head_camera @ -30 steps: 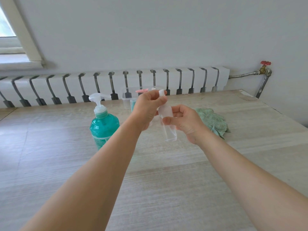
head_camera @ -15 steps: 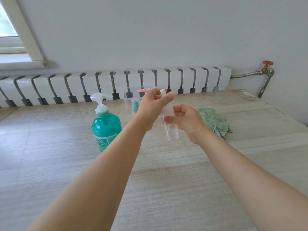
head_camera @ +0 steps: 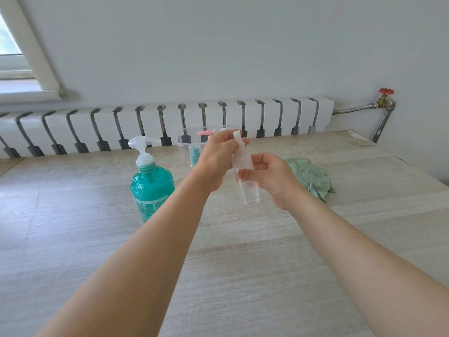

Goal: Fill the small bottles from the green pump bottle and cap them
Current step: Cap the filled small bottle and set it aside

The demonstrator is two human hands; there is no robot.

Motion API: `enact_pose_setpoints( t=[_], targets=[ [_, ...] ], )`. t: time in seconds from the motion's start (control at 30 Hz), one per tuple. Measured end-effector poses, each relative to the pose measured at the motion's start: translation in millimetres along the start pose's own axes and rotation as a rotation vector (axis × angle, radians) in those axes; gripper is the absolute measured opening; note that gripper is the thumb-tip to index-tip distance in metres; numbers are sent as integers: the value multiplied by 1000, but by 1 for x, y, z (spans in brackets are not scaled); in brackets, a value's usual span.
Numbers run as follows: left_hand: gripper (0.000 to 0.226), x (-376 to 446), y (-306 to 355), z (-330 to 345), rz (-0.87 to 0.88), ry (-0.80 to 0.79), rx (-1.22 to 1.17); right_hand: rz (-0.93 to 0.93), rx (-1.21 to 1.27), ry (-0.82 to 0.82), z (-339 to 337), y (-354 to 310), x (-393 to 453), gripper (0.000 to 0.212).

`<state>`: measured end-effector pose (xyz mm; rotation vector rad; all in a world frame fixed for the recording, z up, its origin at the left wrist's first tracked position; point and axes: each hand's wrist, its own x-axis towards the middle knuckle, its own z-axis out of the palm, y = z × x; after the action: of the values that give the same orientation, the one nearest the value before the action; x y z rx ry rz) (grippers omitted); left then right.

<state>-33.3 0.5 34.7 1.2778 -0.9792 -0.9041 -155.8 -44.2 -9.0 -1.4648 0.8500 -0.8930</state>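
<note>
- We hold an empty bottle (head_camera: 247,188) in our right hand (head_camera: 268,181), right of the pump bottle (head_camera: 151,188).
- Our left hand (head_camera: 218,161) pinches its cap (head_camera: 237,139).
- Uncapping looks underway; next, filling at the pump.

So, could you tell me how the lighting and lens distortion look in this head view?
Head view: soft, even daylight, faint shadows on the table; no harsh glare, just small highlights on the green pump bottle; wide-angle bowing curves the radiator; the clear small bottle looks slightly soft.

Both your arms are stretched out front. Your left hand (head_camera: 220,156) pinches up top, your right hand (head_camera: 269,176) is curled just below.
</note>
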Motion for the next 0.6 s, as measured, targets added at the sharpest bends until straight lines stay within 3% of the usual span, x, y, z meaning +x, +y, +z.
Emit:
enact_pose_setpoints(
  t=[0.2, 0.37, 0.5, 0.6],
  targets=[
    [7, -2, -3, 1, 73, 36, 50, -10, -6, -8, 1, -1, 1, 42],
    [18, 1, -4, -1, 1, -26, -17, 1, -1, -12, -2, 1, 0, 42],
    [11, -2, -6, -1, 71, 33, 43, -7, -5, -24, -1, 1, 0, 41],
    [7, 1, -6, -6, 42, -29, -13, 16, 18, -48, -3, 1, 1, 40]
  ],
)
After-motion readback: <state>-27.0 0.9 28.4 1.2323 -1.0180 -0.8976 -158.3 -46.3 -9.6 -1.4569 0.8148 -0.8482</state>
